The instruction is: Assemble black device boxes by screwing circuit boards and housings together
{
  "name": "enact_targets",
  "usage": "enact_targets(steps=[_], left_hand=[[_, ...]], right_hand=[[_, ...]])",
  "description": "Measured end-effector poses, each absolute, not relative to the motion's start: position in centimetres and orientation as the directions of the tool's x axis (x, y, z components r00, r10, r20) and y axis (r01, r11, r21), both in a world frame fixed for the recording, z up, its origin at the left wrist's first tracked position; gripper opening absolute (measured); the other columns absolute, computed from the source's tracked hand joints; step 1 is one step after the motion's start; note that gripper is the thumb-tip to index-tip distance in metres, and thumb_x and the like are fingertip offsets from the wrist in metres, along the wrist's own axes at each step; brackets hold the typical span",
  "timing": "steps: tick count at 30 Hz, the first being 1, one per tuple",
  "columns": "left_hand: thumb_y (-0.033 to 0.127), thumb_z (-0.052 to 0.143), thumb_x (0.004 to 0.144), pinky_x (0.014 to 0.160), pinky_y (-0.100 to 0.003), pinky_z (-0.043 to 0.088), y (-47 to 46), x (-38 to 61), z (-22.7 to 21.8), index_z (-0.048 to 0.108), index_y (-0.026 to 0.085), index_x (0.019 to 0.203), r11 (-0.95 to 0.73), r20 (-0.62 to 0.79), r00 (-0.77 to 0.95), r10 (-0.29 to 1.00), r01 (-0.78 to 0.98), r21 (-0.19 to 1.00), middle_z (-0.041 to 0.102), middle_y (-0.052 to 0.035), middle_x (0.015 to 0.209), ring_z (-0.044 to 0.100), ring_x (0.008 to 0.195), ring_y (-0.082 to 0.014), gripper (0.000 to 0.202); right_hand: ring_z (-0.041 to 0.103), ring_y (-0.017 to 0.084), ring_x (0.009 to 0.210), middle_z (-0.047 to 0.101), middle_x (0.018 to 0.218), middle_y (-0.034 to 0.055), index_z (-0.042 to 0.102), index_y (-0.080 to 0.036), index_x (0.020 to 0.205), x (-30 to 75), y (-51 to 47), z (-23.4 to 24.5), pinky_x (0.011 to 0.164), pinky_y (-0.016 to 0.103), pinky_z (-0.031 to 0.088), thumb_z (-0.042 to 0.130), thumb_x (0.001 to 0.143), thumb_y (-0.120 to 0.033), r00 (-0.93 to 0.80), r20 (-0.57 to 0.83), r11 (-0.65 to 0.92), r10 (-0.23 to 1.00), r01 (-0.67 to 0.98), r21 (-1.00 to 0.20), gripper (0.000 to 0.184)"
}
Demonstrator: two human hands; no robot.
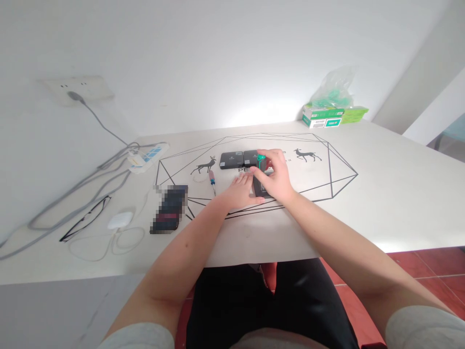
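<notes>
If right hand (275, 175), grasping green-topped tool (261, 161), tilts, I fear skid across black case (260, 190), frame centre; left hand (238, 192) lies flattened, thumb at edge.

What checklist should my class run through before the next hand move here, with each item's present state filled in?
1. Right hand has a grip on the green tool: ok.
2. Left hand placed beside the black case: ok.
3. Tool's lower end meeting the case: cannot tell, hidden.
4. Pink-handled screwdriver clear of the left arm: cannot tell, its tip lies close.
5. Power strip away from both hands: ok.
</notes>
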State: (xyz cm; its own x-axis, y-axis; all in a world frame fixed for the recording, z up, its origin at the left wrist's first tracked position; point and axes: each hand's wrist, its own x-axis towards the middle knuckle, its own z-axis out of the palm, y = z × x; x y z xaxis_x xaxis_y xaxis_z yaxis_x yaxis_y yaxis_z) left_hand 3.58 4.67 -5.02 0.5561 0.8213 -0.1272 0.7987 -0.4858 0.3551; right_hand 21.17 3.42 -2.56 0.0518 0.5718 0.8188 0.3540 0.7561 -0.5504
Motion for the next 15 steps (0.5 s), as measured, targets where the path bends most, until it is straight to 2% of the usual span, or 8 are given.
enact_targets(steps=[3,6,10,15], left_hand=[[0.089,0.049,0.087,0.136,-0.056,0.007,4.69,3.59,-5.03,0.003,0.011,0.175,-0.477,-0.137,0.548,0.826,0.806,0.349,-0.001,-0.0203,0.183,-0.004,0.168,-0.0405,0.126],[0.089,0.048,0.087,0.136,-0.056,0.007,4.67,3.64,-4.97,0.001,0.013,0.175,-0.480,-0.138,0.549,0.825,0.808,0.341,0.001,-0.0194,0.183,-0.003,0.168,-0.0401,0.126],[0.089,0.046,0.088,0.136,-0.055,0.007,4.45,3.71,-4.61,0.003,0.012,0.175,-0.474,-0.155,0.546,0.824,0.812,0.341,0.003,-0.0187,0.183,-0.004,0.169,-0.0392,0.124],[0.089,0.046,0.087,0.137,-0.053,0.006,4.23,3.72,-4.25,0.004,0.009,0.174,-0.460,-0.172,0.537,0.826,0.818,0.346,0.002,-0.0198,0.183,-0.005,0.169,-0.0390,0.126]], right_hand=[[0.063,0.026,0.097,0.064,0.106,0.0078,0.065,-0.029,0.131,21.18,3.48,-2.76,0.082,0.047,0.062,0.070,0.094,-0.040,0.045,0.808,0.748,0.588,0.352,-0.564,0.039],[0.066,0.028,0.104,0.068,0.118,0.0106,0.060,-0.029,0.138,21.31,3.47,-2.91,0.084,0.049,0.064,0.066,0.095,-0.039,0.056,0.780,0.730,0.623,0.316,-0.606,0.045],[0.070,0.030,0.107,0.072,0.122,0.0106,0.063,-0.029,0.132,21.45,3.44,-3.00,0.090,0.054,0.064,0.058,0.097,-0.036,0.038,0.748,0.718,0.662,0.253,-0.648,0.036],[0.071,0.030,0.105,0.073,0.121,0.0106,0.065,-0.030,0.131,21.55,3.41,-3.04,0.088,0.053,0.066,0.058,0.097,-0.033,0.042,0.740,0.710,0.671,0.251,-0.658,0.035]])
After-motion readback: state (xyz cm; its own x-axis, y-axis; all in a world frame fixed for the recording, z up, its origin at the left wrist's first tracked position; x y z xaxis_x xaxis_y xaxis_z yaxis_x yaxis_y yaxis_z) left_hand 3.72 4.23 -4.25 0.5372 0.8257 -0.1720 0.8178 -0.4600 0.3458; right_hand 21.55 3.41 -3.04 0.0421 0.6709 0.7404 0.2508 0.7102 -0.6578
